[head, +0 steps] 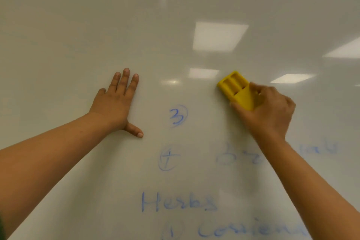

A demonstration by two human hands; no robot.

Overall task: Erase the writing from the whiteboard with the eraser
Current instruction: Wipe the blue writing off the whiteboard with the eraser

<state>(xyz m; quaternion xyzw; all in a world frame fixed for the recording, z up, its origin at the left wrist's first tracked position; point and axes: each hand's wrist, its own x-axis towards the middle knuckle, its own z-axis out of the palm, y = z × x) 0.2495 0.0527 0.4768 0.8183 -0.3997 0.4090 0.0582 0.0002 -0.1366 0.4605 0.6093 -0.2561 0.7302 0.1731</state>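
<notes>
My right hand [266, 107] has its fingers closed around the yellow eraser [234, 88], pressed to the whiteboard [78, 25] above and right of the circled 3 [176, 116]. My left hand [116, 101] lies open and flat, bracing. Blue writing [178, 201] remains below, so I should press evenly and sweep in overlapping passes downward.

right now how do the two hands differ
The left hand lies flat and open on the whiteboard, holding nothing; the right hand is curled in a grip on the yellow eraser. The left sits left of the circled 3, the right to its right. Both are bare.
</notes>
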